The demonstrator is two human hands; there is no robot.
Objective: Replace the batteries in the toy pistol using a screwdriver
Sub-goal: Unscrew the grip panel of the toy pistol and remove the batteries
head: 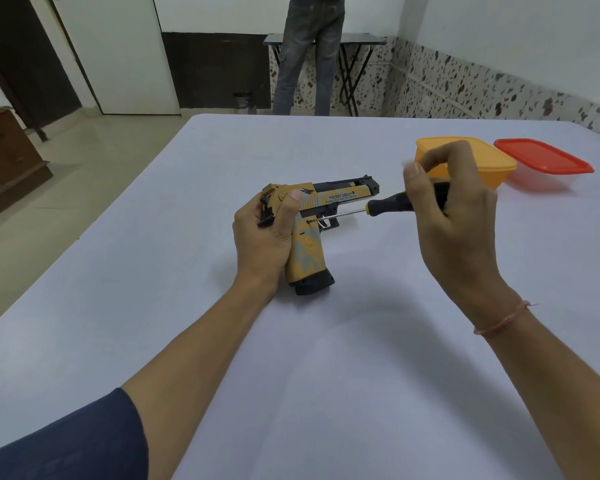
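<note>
Orange container (465, 161) touching red-lidded container (542, 161), folding table (357, 39), bystander (309, 57)

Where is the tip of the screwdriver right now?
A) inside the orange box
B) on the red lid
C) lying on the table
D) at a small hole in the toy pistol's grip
D: the right hand holds the screwdriver, its tip at a hole in the toy pistol held by the left hand.

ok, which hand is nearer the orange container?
Right. The right hand, gripping the screwdriver, overlaps the orange container in view; the left hand holds the toy pistol further left.
</note>
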